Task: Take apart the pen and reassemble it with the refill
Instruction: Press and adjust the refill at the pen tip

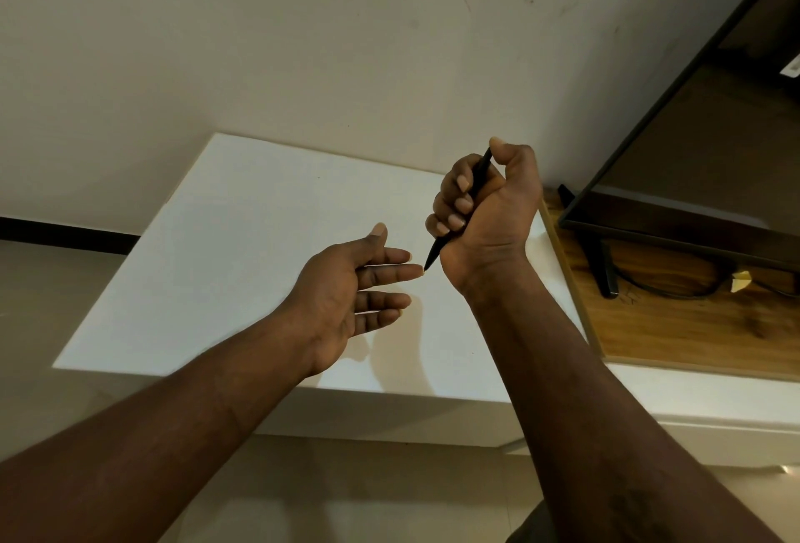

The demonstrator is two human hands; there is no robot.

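Step in hand: this looks like the very start. The pen (482,172) appears whole, one black stick, and no refill or loose part shows anywhere, so I judge the taking apart has not begun
Where the pen is: in the air above the white table (242,239), wrapped in the right hand (489,213), top end toward 1 o'clock, writing tip poking out below the fist toward 7 o'clock
Right hand: curled into a fist round the barrel, four fingers folded over it, thumb (504,148) capping the top end like a clicker; whether it is pressing down, I cannot tell
Left hand: the left hand (342,295) is spread wide, palm turned toward the pen, fingers (389,272) straight and slightly fanned, thumb up toward 12 o'clock, holding nothing
Between the two: one long fingertip sits at 9 o'clock of the pen's tip, right beside it; touching or just apart, I can't tell
Next move calls for: the left hand to pinch the tip end while the right steadies the barrel, then one twists against the other; that fist hides any joint, so a shift of grip seems likely
Off to the side: a dark screen (692,153) at 2 o'clock, standing on a wooden top (675,326)
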